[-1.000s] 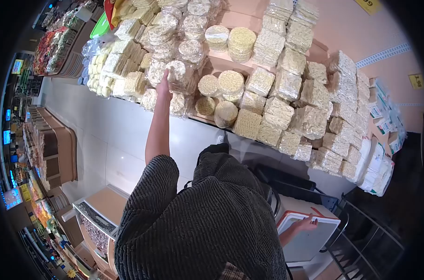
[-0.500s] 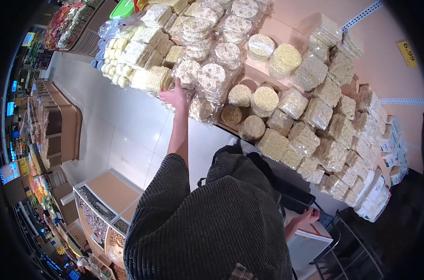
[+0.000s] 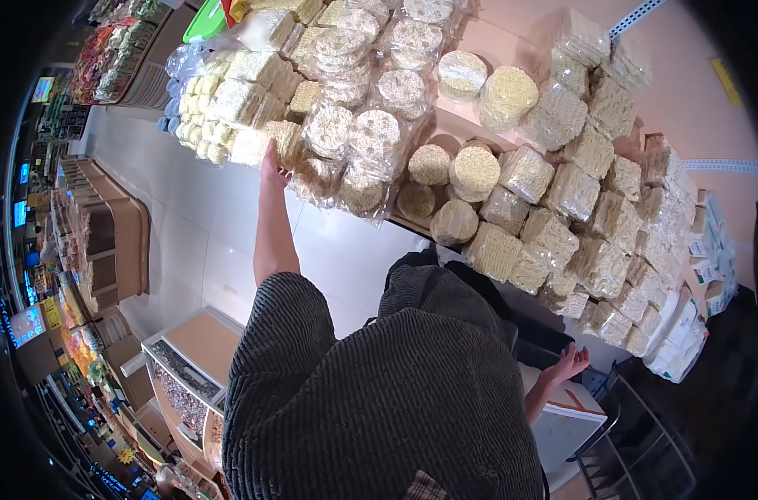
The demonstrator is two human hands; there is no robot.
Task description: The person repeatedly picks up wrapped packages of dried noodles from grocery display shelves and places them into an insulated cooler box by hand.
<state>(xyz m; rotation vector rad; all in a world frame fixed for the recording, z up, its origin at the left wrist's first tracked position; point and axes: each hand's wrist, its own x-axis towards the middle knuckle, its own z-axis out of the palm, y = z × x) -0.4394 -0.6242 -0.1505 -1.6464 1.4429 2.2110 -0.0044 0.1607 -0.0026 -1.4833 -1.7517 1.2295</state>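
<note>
At the shelf's front edge, my left hand [image 3: 275,170] touches or nearly touches a clear-wrapped pack of square dried noodle cakes [image 3: 280,142]. Its thumb points up and the fingers are apart, partly turned from view. Just to its right are bagged round noodle cakes [image 3: 329,132], with more round packs [image 3: 362,191] hanging at the edge. Low on the right, my right hand [image 3: 572,363] is held palm up with fingers loosely spread and nothing in it. It is nearest a white box [image 3: 566,425].
Stacked square noodle packs [image 3: 545,242] fill the right of the shelf; loose round cakes [image 3: 474,171] stand mid-shelf. White and green packages [image 3: 677,342] lie at the far right end. A wooden display stand [image 3: 116,225] and a bin counter [image 3: 187,358] stand to the left.
My left hand has moved left, from beside the bagged round noodle cakes to the square pack. My right hand has risen slightly and shifted right in view, still empty.
</note>
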